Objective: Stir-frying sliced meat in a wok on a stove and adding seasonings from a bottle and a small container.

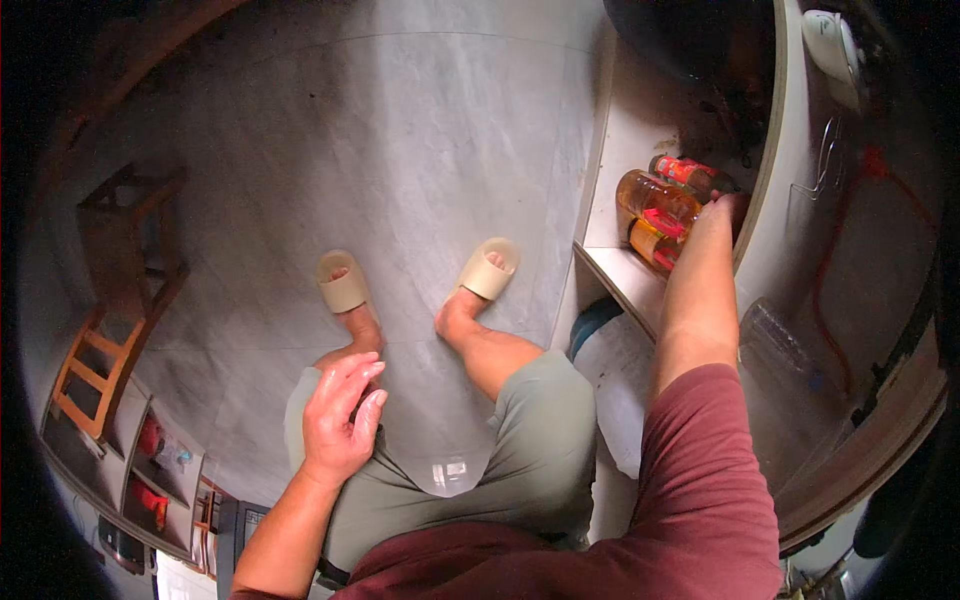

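My left hand [337, 420] is held over my lap near the left knee, fingers apart and holding nothing; its skin looks wet. My right arm reaches into an open cabinet compartment, the right hand [720, 204] lying against the far ends of several bottles. A large clear plastic bottle of amber liquid [652, 196] leans nearest to it. Behind stands a bottle with a red label [679, 171], and in front is one with a yellow and red label [654, 241]. Most of the right fingers are hidden, so their grip on a bottle cannot be told.
The cabinet's side panel [615, 281] divides off a lower space with a white sack-like container [615, 382]. A wire rack [821, 165] and a white container [829, 49] sit on the countertop. A wooden step chair [120, 300] stands at the left.
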{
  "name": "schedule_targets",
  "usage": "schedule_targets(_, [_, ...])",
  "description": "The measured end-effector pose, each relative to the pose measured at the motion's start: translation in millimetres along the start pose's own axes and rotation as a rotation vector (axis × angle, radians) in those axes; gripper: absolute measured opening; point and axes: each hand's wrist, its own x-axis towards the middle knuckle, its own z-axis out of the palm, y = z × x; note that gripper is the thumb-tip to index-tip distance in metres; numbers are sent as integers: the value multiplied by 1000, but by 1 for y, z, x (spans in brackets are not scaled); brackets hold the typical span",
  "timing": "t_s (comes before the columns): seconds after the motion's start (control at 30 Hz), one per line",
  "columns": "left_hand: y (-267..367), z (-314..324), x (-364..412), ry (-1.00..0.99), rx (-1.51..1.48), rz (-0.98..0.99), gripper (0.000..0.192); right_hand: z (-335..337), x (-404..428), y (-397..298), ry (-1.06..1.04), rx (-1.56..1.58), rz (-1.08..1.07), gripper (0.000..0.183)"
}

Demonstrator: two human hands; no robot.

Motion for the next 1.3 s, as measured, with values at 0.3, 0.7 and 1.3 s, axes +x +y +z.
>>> schedule_targets(0.3, [2,-7,-19,4,42,-27,30,46,-222,-71,-111,-854,-240,51])
schedule_targets(0.7, [20,-4,-87,-99,191,-122,78,-111,-535,-256,-754,-283,-80,26])
schedule_targets(1.3, [338,-282,-219,86,460,666,85,-369,-722,-726,-1353,-325,-1080,39])
